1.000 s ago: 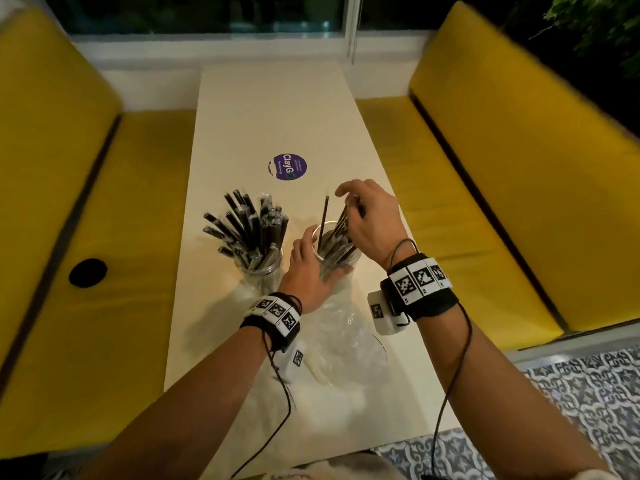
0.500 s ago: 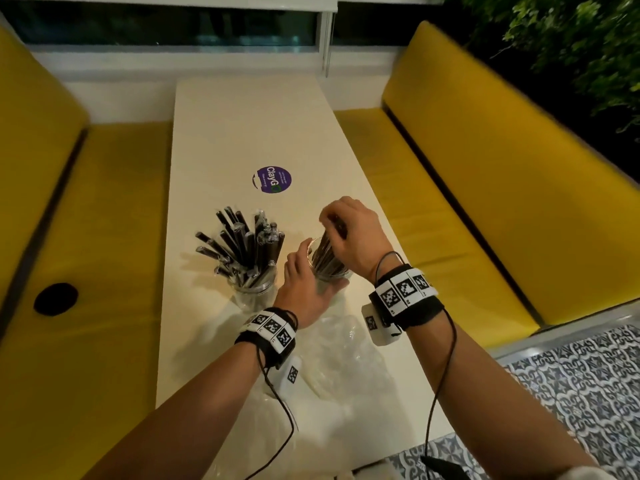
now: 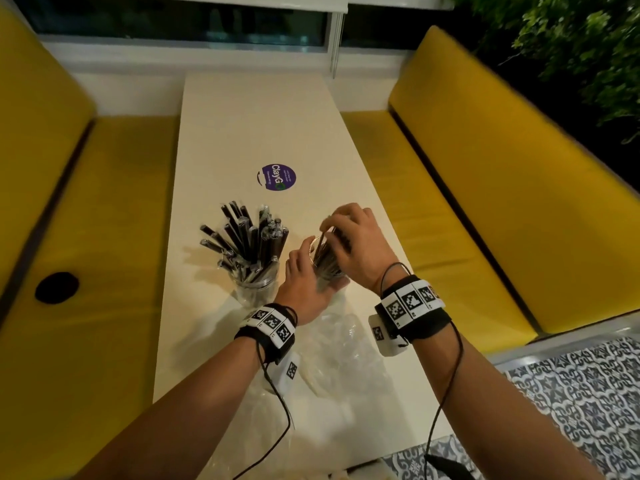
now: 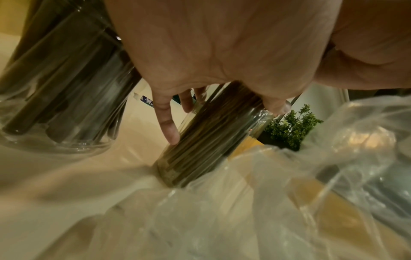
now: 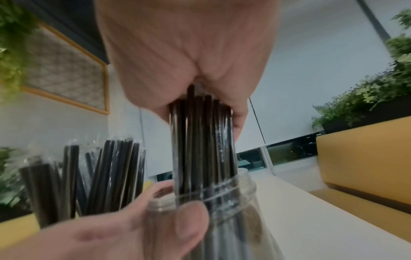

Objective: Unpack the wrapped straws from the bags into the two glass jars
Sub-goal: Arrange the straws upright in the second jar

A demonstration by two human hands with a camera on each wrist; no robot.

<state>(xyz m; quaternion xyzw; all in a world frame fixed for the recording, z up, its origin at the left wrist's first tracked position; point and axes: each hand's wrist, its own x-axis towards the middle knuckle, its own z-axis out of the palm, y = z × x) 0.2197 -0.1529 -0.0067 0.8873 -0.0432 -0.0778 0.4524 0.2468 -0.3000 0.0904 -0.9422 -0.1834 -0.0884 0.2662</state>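
Lower centre of the head view: crumpled clear plastic bags [image 3: 341, 355] on the white table [image 3: 242, 133]. Just above them, left hand [image 3: 304, 282] wrapped round the right glass jar [image 4: 213, 140], thumb and fingers on the glass. Right hand [image 3: 353, 240] above it, fingers closed round a bundle of thin dark straws [image 5: 202, 140] standing in the jar mouth. Left of centre: second jar [image 3: 254, 289], full of wrapped straws [image 3: 247, 240]. Beyond, a purple sticker [image 3: 277, 177].

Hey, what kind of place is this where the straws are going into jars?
Probably a café or restaurant booth: yellow cushioned benches flank a long pale table with a round purple sticker, and two glass jars hold wrapped black straws.
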